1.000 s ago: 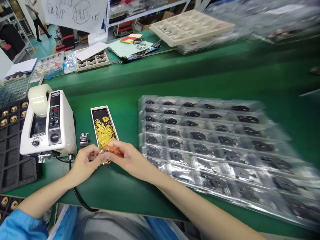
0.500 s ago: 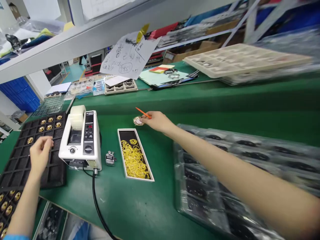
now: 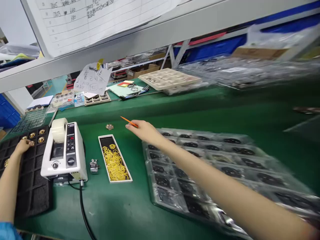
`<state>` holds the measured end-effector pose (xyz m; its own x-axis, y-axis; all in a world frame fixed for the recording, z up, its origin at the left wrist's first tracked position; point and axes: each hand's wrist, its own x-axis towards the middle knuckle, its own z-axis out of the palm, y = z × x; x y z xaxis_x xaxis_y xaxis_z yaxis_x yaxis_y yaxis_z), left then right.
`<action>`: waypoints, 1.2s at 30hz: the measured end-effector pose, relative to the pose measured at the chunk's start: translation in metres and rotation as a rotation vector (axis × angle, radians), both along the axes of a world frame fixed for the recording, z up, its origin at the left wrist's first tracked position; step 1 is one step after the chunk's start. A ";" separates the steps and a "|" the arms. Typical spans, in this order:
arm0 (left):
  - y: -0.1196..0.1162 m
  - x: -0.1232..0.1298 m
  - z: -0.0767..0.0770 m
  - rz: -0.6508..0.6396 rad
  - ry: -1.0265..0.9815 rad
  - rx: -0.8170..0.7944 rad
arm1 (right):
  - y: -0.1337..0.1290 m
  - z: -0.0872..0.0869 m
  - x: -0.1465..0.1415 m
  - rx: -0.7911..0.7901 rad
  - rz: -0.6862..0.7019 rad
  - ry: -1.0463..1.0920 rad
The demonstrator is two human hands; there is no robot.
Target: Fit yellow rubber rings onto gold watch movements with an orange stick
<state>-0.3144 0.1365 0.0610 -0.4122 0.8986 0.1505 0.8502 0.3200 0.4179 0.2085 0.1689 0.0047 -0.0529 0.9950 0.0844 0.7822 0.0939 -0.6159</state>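
My left hand [image 3: 23, 146] is at the far left over a black compartment tray [image 3: 38, 196], its fingers pinched on a small gold round part [image 3: 31, 143]. Other gold round parts [image 3: 41, 139] sit in the tray's back pockets. In my right hand [image 3: 142, 130] is a thin orange pointed stick [image 3: 130, 122], its tip pointing up and left. The hand hovers above the green table, left of the clear tray. Left of it, apart from the fingers, a gold-rimmed round piece [image 3: 109, 126] lies on the table.
A white tape dispenser [image 3: 78, 153] stands beside the black tray, its cable running forward. Near it are a tally counter [image 3: 94, 166] and a white box [image 3: 128, 181] of yellow rings. A clear plastic tray [image 3: 147, 166] of dark parts lies under my right forearm. A shelf beam crosses above.
My right hand has let go of the gold-rimmed piece and moved away to its right, keeping the orange stick. My left hand has reached a gold part in the black tray. The view has turned right.
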 end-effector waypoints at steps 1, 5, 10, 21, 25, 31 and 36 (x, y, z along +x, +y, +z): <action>0.000 0.002 0.006 -0.002 -0.011 0.024 | -0.014 0.000 0.002 0.010 0.021 0.018; -0.004 0.020 0.036 0.091 -0.008 0.313 | -0.063 -0.009 0.004 0.049 0.150 0.185; -0.062 0.116 0.049 0.077 -0.047 0.804 | -0.099 -0.018 0.001 -0.010 0.247 0.488; -0.127 0.315 -0.060 -0.463 -1.398 -0.286 | -0.121 -0.029 -0.002 -0.165 0.182 0.508; -0.116 0.306 -0.073 -0.384 -1.488 -0.266 | -0.126 -0.029 0.002 -0.051 0.208 0.372; -0.121 0.301 -0.072 -0.389 -1.516 -0.195 | -0.134 -0.029 0.001 -0.022 0.210 0.416; -0.121 0.302 -0.075 -0.394 -1.521 -0.161 | -0.133 -0.020 0.004 -0.266 0.318 0.995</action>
<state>-0.0124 0.0155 -0.0138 0.1715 0.9466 -0.2731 -0.2789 0.3125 0.9080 0.2127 0.0362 -0.0152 -0.3391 0.9406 0.0155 -0.1177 -0.0261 -0.9927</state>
